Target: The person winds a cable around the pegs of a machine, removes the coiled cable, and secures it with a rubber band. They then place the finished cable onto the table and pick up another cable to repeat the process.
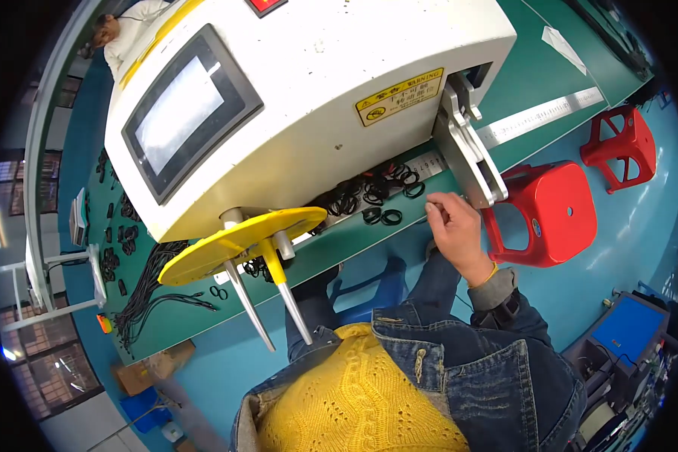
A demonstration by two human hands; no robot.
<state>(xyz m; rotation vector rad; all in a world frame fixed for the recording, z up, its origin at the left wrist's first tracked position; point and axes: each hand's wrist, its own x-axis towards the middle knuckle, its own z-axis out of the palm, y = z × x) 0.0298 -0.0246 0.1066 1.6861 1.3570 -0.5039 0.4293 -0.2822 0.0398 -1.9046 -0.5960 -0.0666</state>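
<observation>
My right hand (457,235) is over the front edge of the green table (320,267), close to the grey metal arm (467,151) of a white machine (309,83). Its fingers are curled in with the thumb against them, and I see nothing held. My left hand is out of view. Left of my right hand, several small coils of black cable (390,217) lie along the table edge. On the machine's left front is a tilted yellow disc (241,245), from which two metal rods (250,305) stick out toward me.
A touch screen (179,105) is on the machine. A long bundle of black cables (147,301) and more coils (128,241) are at the left. A steel ruler (539,118) runs along the table. Red stools (554,207) stand at right. A person (132,30) is at the far left.
</observation>
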